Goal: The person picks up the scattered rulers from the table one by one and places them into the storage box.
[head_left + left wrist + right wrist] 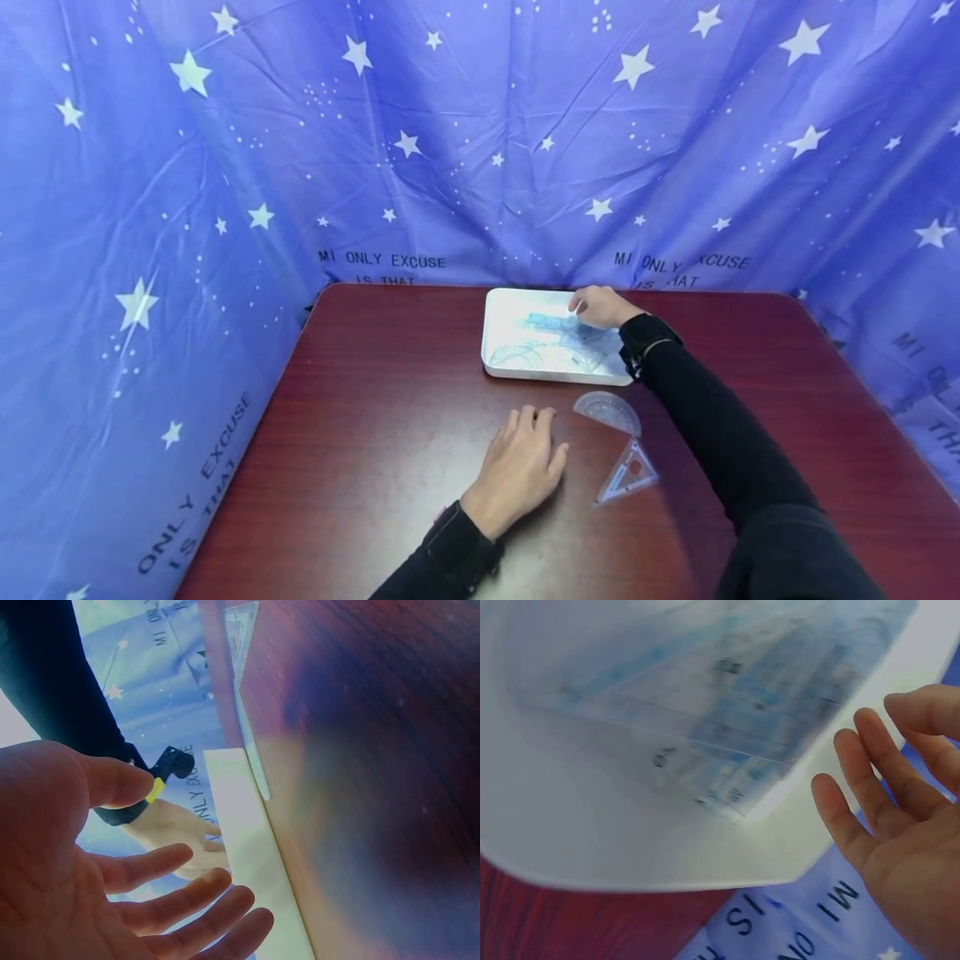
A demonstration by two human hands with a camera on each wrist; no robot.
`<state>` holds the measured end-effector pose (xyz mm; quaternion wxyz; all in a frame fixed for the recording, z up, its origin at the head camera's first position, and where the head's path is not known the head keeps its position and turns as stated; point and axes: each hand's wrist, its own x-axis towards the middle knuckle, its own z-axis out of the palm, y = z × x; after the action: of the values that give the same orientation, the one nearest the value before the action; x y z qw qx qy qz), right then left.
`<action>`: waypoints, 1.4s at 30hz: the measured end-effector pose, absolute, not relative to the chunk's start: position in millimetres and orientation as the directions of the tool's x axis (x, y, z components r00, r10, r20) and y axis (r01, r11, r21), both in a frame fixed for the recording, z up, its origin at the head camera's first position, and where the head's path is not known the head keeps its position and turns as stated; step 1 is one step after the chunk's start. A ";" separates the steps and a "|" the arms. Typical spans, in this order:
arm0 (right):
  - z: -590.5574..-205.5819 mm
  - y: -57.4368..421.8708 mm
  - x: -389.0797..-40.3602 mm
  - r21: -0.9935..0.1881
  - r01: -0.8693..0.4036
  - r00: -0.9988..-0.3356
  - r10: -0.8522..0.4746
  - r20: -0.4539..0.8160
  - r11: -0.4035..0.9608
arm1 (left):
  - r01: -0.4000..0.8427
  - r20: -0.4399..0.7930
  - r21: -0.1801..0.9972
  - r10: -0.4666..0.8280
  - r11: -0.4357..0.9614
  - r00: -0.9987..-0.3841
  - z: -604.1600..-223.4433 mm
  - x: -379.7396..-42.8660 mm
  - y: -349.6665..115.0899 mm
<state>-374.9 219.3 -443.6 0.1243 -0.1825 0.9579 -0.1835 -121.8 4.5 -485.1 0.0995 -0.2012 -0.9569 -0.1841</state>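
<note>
A white tray (555,376) stands at the back of the table, holding clear drawing tools: a bluish ruler (547,322), a protractor (517,356) and a set square (637,697). My right hand (600,307) is over the tray's far right part, its fingers slightly bent and apart from the tools in the right wrist view, with nothing seen in them. In front of the tray my left hand (517,462) is low over the table, fingers loosely bent and holding nothing. To its right lie a clear protractor (609,410) and a small clear set square (630,475).
The dark red wooden table (360,417) extends on both sides of the tray. A blue curtain (465,167) with white stars and lettering hangs behind it and along its sides. My right sleeve (720,425) passes over the table's right part.
</note>
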 end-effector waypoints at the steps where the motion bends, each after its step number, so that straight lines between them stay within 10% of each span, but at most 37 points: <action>1: -439.9 220.4 -372.8 -0.407 -0.303 -0.902 -0.397 -0.169 0.862 | 0.422 0.261 0.311 0.351 0.851 -0.899 -485.2 -122.1 5.0; 24: -390.8 232.3 -220.4 -0.310 -0.613 -0.775 -0.629 0.061 0.726 | 0.586 0.329 0.108 0.528 0.803 -0.783 -502.4 -99.5 37.8; 42: -461.1 273.5 -138.1 -0.185 -0.744 -0.645 -0.762 -0.047 0.642 | 0.436 0.218 0.329 0.382 0.838 -0.898 -492.6 -118.5 4.5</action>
<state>-138.1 273.5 -461.1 0.0601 -0.4167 0.9040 -0.0746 -118.5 4.5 -492.6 0.0718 -0.2137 -0.9559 -0.1882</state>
